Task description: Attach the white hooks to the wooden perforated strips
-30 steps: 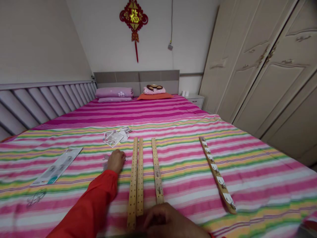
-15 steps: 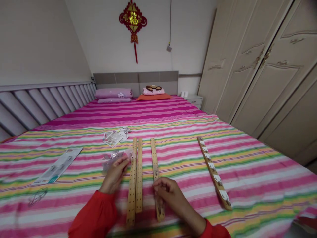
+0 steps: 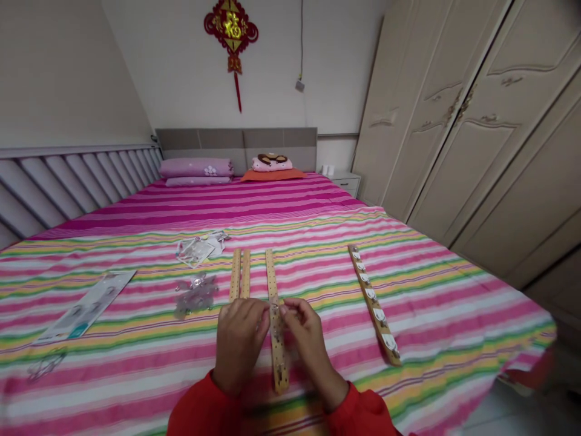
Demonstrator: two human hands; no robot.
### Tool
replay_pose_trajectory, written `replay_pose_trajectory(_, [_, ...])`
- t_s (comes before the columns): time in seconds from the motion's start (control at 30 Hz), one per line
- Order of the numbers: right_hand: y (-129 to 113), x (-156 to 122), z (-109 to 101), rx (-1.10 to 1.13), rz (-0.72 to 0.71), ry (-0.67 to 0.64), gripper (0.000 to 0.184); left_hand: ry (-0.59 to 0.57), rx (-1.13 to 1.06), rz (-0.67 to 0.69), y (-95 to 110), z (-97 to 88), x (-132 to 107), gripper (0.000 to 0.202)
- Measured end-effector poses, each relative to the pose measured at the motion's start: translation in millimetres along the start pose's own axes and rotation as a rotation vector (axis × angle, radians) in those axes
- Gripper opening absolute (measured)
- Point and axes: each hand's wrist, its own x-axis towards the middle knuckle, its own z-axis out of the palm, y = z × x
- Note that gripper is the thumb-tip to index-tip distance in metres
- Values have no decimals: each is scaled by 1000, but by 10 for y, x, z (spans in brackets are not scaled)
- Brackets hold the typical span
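Note:
Both hands meet over a wooden strip with rows of small holes (image 3: 271, 272). My left hand (image 3: 240, 336), palm down, pinches a small clear piece (image 3: 274, 307) with something shiny on it, too small to name. The thumb and fingers of my right hand (image 3: 307, 333) close at the other side of that piece. Several small metallic bits sit along the near half of the strip. Two more holed strips (image 3: 235, 269) lie side by side at the left, partly behind my left hand. A heap of clear pieces with shiny bits (image 3: 196, 293) lies farther left.
At the right, a wooden strip (image 3: 374, 306) carries a row of white cards with metal rings. Clear packets (image 3: 200, 248) lie beyond the heap, and a long flat package (image 3: 88, 306) at the left. All rest on a striped bed cover (image 3: 318, 242).
My left hand has moved right from beside the heap to the single strip, carrying the small clear piece. My right hand has shifted up the strip to meet it. The view has turned slightly right.

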Motion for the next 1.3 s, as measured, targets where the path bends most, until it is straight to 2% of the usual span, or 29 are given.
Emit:
replay_pose_trajectory(0.07, [8, 1, -34, 8, -14, 8, 32, 8, 1, 65, 5, -12, 1, 18])
replay_pose_trajectory(0.2, [39, -4, -92, -75, -125, -23, 39, -34, -65, 105, -11, -25, 25, 44])
replay_pose_trajectory(0.33, [73, -21, -114, -166, -246, -44, 29, -90, -275, -9, -44, -29, 93, 60])
replay_pose_trajectory(0.5, [99, -10, -110, -158, -302, -18, 22, -173, -562, -195, -77, 13, 222, 61])
replay_pose_trajectory(0.57, [123, 38, -107, -114, -264, -18, 18, -189, -681, -262, -86, 62, 288, 59])
replay_pose_trajectory(0.63, [157, 117, -103, -36, -157, -36, 19, -164, -813, -361, -111, 144, 353, 55])
replay_pose_trajectory(0.73, [206, 280, -99, 79, 12, -33, 25, -98, -978, -540, -194, 327, 413, 48])
replay_pose_trajectory(0.83, [241, 455, -92, 147, 93, -1, 27, -119, -1073, -677, -305, 542, 419, 42])
replay_pose_trajectory(0.93, [283, 619, -74, 172, 135, 14, 27, -173, -1142, -734, -392, 732, 418, 40])
replay_pose_trajectory(1.07, [389, 835, -42, 127, 163, 33, 22, -162, -1180, -799, -476, 928, 466, 39])
replay_pose_trajectory(1.3, [644, 1077, 14, 34, 179, 64, 12, -156, -1090, -895, -616, 1199, 480, 27])
